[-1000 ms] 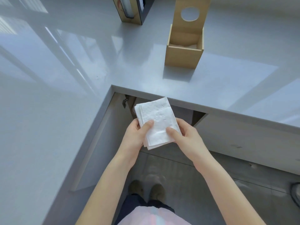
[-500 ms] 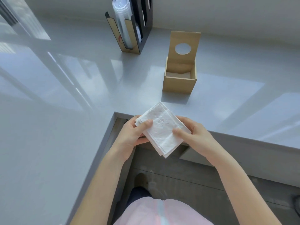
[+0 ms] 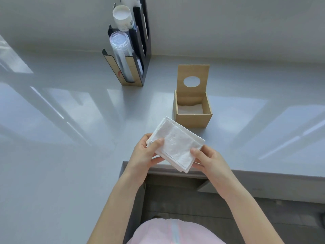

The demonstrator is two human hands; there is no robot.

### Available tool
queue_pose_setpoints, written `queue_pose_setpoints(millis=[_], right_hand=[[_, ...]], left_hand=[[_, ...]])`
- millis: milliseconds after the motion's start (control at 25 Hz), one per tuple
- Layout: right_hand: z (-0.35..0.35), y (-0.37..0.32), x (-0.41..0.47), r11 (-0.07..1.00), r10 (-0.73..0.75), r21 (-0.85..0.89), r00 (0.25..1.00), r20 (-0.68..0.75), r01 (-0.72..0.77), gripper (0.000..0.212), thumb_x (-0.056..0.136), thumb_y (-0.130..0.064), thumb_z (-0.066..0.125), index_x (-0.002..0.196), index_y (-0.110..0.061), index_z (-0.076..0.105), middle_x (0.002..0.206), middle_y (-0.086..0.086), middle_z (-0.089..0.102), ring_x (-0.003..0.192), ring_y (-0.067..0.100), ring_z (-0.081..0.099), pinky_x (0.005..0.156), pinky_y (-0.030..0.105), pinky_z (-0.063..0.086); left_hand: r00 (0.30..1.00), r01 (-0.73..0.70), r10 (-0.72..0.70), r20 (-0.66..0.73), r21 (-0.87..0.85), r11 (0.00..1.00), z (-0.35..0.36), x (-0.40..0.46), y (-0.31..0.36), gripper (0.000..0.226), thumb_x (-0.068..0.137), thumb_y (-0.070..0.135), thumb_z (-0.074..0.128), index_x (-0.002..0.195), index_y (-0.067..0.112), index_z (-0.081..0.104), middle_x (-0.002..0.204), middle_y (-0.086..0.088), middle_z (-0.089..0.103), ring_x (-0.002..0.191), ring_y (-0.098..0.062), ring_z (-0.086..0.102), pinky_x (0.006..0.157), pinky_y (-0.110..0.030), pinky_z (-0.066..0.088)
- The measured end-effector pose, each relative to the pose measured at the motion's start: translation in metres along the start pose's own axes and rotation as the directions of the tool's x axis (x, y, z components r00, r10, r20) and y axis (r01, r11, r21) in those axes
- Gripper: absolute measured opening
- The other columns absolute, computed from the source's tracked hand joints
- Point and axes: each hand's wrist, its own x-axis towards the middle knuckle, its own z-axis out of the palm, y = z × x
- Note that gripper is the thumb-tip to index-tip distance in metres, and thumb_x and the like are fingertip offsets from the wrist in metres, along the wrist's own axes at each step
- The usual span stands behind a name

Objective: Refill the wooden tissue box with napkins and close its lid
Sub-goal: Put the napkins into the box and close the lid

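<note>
Counter (image 3: 70, 155): grey, glossy, L-shaped, carrying pale window reflections; it ran along the far side and down the left, with a dark floor (image 3: 175, 205) showing in the near notch. Wall (image 3: 228, 23): plain grey, behind the counter. Cup dispenser (image 3: 130, 55): tall black rack with light wood front panels, standing far left of centre against the wall; a reddish mark on its lower front panel was too small to read. It held a stack of clear plastic cups (image 3: 118, 43) and, behind that, a stack of white paper cups (image 3: 122, 17) whose printing could not be made out. Wooden tissue box (image 3: 192, 119): square, light plywood, on the counter to the right of the dispenser and well apart from it; a few white napkins lay low inside. Lid (image 3: 193, 80): flat wood panel with an oval hole, standing upright at the box's far edge, leaving the box open. Napkin stack (image 3: 175, 147): white, embossed, square-folded, edges slightly fanned, held tilted above the counter's near edge, just near and left of the box and not touching it; its faint embossed mark was not legible. Left hand (image 3: 146, 155): pinching the stack's left corner, thumb on top. Right hand (image 3: 211, 161): gripping the stack's right edge, thumb on top. Pink garment (image 3: 175, 233): at the near edge.
</note>
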Motion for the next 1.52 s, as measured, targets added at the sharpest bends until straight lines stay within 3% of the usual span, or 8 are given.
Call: queue_pose_setpoints(millis=[280, 480, 640, 960, 1080, 1280, 1400, 1520], right_hand=[[-0.016, -0.018, 0.030, 0.997, -0.011, -0.074, 0.996, -0.086, 0.005, 0.020, 0.092, -0.022, 0.054, 0.111, -0.019, 0.062, 0.105, -0.005, 0.070, 0.092, 0.007, 0.067, 0.065, 0.009, 0.055], [-0.042, -0.037, 0.061, 0.993, -0.028, -0.118, 0.995, -0.099, 0.016, 0.025, 0.091, -0.017, 0.056, 0.114, -0.010, 0.057, 0.099, 0.002, 0.069, 0.082, 0.013, 0.067, 0.068, 0.017, 0.056], [-0.064, -0.062, 0.089, 0.984, -0.053, -0.176, 0.995, -0.082, 0.038, 0.012, 0.089, -0.018, 0.058, 0.098, -0.019, 0.051, 0.089, 0.000, 0.067, 0.071, 0.008, 0.064, 0.054, 0.009, 0.051], [-0.101, -0.091, 0.144, 0.927, -0.095, -0.369, 0.994, -0.056, 0.068, 0.016, 0.085, -0.020, 0.060, 0.097, -0.018, 0.050, 0.079, -0.004, 0.061, 0.082, 0.020, 0.061, 0.085, 0.036, 0.051], [-0.102, -0.097, 0.159, 0.891, -0.087, -0.450, 0.995, -0.048, 0.056, 0.017, 0.085, -0.022, 0.061, 0.098, -0.017, 0.050, 0.080, -0.006, 0.060, 0.088, 0.023, 0.063, 0.082, 0.036, 0.050], [-0.097, -0.106, 0.174, 0.816, -0.127, -0.575, 0.990, -0.068, 0.066, 0.027, 0.086, -0.023, 0.056, 0.110, -0.012, 0.051, 0.096, 0.002, 0.062, 0.088, 0.019, 0.055, 0.059, 0.023, 0.041], [-0.093, -0.103, 0.180, 0.756, -0.150, -0.651, 0.986, -0.072, 0.067, 0.028, 0.086, -0.025, 0.054, 0.111, -0.011, 0.050, 0.104, 0.004, 0.063, 0.092, 0.023, 0.056, 0.070, 0.031, 0.046], [-0.089, -0.102, 0.182, 0.671, -0.170, -0.740, 0.981, -0.097, 0.044, 0.025, 0.087, -0.028, 0.051, 0.107, -0.013, 0.050, 0.105, 0.005, 0.066, 0.096, 0.028, 0.058, 0.077, 0.038, 0.047]], left_hand=[[1.000, 0.002, 0.001, -0.030, 0.116, 0.993, 0.011, 0.034, 0.012, 0.032, 0.089, 0.027, 0.053, 0.119, 0.015, 0.052, 0.105, 0.001, 0.061, 0.087, -0.010, 0.062, 0.074, -0.021, 0.056], [0.996, 0.004, 0.013, -0.093, 0.184, 0.983, 0.029, 0.064, 0.020, 0.019, 0.089, 0.028, 0.055, 0.104, 0.018, 0.061, 0.102, -0.001, 0.064, 0.088, -0.014, 0.061, 0.078, -0.028, 0.051], [0.990, -0.004, 0.032, -0.139, 0.198, 0.980, 0.045, 0.090, 0.030, 0.022, 0.087, 0.027, 0.059, 0.109, 0.020, 0.059, 0.101, -0.004, 0.063, 0.088, -0.017, 0.059, 0.078, -0.028, 0.048], [0.951, -0.026, 0.122, -0.285, 0.318, 0.948, 0.084, 0.132, 0.042, 0.017, 0.086, 0.026, 0.061, 0.100, 0.017, 0.059, 0.087, 0.009, 0.060, 0.091, -0.014, 0.057, 0.075, -0.023, 0.043], [0.930, -0.016, 0.163, -0.330, 0.405, 0.914, 0.089, 0.142, 0.044, 0.016, 0.085, 0.027, 0.062, 0.096, 0.016, 0.060, 0.082, 0.009, 0.060, 0.086, -0.015, 0.057, 0.075, -0.024, 0.044], [0.931, 0.012, 0.171, -0.322, 0.496, 0.868, 0.086, 0.159, 0.050, 0.010, 0.084, 0.023, 0.063, 0.089, 0.016, 0.059, 0.080, 0.005, 0.061, 0.082, -0.017, 0.059, 0.078, -0.029, 0.050], [0.932, 0.023, 0.215, -0.293, 0.638, 0.770, 0.084, 0.167, 0.053, 0.010, 0.085, 0.025, 0.061, 0.089, 0.017, 0.056, 0.076, 0.011, 0.056, 0.078, -0.013, 0.056, 0.065, -0.013, 0.042], [0.936, 0.026, 0.247, -0.251, 0.750, 0.661, 0.081, 0.172, 0.050, 0.011, 0.086, 0.027, 0.058, 0.088, 0.017, 0.056, 0.081, 0.007, 0.058, 0.075, -0.013, 0.053, 0.061, -0.016, 0.039]])
